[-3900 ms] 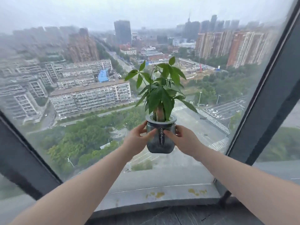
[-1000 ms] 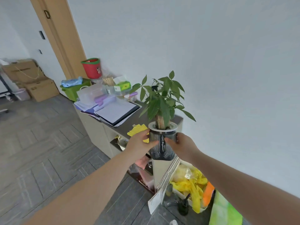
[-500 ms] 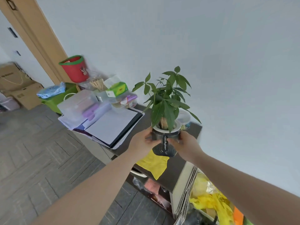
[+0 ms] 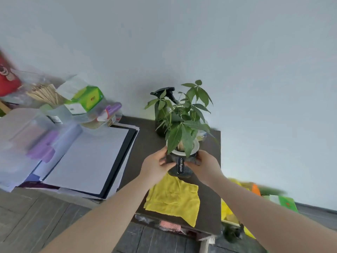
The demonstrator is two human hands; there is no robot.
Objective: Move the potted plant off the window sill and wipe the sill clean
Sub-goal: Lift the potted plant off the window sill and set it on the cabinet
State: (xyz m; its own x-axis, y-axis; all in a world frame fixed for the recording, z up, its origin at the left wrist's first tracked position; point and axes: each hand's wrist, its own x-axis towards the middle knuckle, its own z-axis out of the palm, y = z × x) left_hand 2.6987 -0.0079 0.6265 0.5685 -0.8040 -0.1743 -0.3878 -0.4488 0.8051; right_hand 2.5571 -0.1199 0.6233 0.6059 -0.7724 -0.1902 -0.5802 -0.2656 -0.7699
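The potted plant (image 4: pixel 180 167), green leaves in a dark ribbed pot with a white rim, is low over the dark cabinet top (image 4: pixel 144 143); I cannot tell whether it touches. My left hand (image 4: pixel 156 166) grips the pot's left side and my right hand (image 4: pixel 204 166) grips its right side. A yellow cloth (image 4: pixel 173 199) lies flat on the cabinet top just in front of the pot. Behind the plant stands a dark spray bottle (image 4: pixel 162 106) with a black trigger. The window sill is out of view.
A stack of papers and folders (image 4: pixel 87 161) covers the cabinet's left part, with plastic boxes (image 4: pixel 27 136), a green tissue box (image 4: pixel 85 100) and a red bucket (image 4: pixel 7 83) beyond. The white wall is close behind. Yellow and green bags (image 4: pixel 255 196) sit on the floor at right.
I have carried the plant from the window to the cabinet. In the last second the pot came lower and closer over the cabinet top, beyond the yellow cloth. Both hands keep their grip.
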